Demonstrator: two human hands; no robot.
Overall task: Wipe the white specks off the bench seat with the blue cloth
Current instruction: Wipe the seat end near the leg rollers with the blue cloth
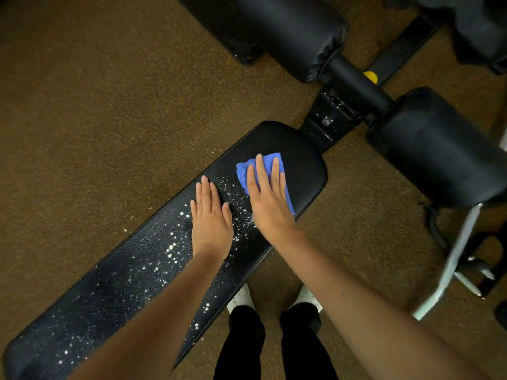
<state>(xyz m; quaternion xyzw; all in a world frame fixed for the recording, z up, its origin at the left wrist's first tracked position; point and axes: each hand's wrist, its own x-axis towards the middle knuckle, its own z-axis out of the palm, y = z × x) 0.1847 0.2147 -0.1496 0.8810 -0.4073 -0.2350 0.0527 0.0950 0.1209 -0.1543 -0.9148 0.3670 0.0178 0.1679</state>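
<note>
Blue cloth (247, 171), soft and limp near the bench seat's (304, 165) far end, lies under your flat right hand (270, 198), so press its middle; your left hand (211, 215) rests flat among white specks (170, 248)

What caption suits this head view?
Right hand presses blue cloth on speckled bench seat; left hand rests flat.

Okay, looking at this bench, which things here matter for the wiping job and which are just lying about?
Part of the job:
blue cloth under the right hand
white specks
bench seat
left hand, flat on the seat

Just lying about:
roller pads
yellow knob
white frame
</note>
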